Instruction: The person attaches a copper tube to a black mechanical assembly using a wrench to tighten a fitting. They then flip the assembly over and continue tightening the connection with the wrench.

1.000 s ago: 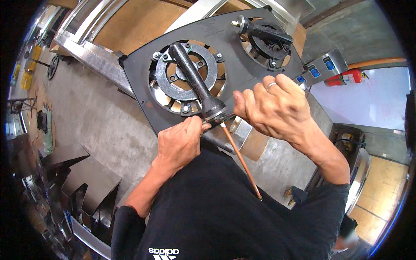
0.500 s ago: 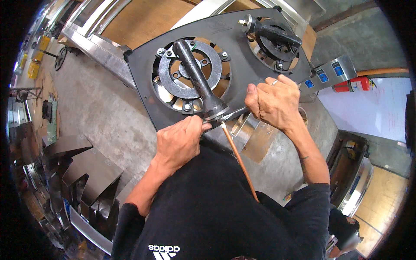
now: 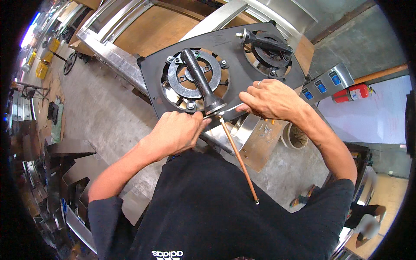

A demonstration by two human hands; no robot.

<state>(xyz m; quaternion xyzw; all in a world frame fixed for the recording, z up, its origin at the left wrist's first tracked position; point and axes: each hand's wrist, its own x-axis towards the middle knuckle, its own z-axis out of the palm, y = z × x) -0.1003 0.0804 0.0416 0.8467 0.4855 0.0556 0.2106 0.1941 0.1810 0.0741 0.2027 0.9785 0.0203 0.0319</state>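
A black cast-iron gas burner (image 3: 198, 77) lies ring side down at the cutout of a dark metal cooktop plate (image 3: 151, 80). From the fitting at its wide near end, a copper tube (image 3: 237, 156) slants down toward my shirt, its tip free. My right hand (image 3: 275, 102) is closed around a silver wrench (image 3: 232, 108) that reaches to the fitting. On the fitting's other side, my left hand (image 3: 175, 132) is closed, its fingertips at the burner mouth. What it grips is mostly hidden behind the fingers; only a thin metal edge shows.
A second burner (image 3: 266, 45) sits at the plate's far right. Beyond stands a metal frame (image 3: 117, 56). At right are a switch panel (image 3: 320, 84), a fire extinguisher (image 3: 353, 93) and a bucket (image 3: 294, 136). Bent sheet metal (image 3: 71, 149) stands at left; another person (image 3: 366, 223) is at lower right.
My right hand has swung the wrench a little, its wrist now turned more sideways and the elbow further out. My left elbow has also moved outward. The view has shifted slightly.
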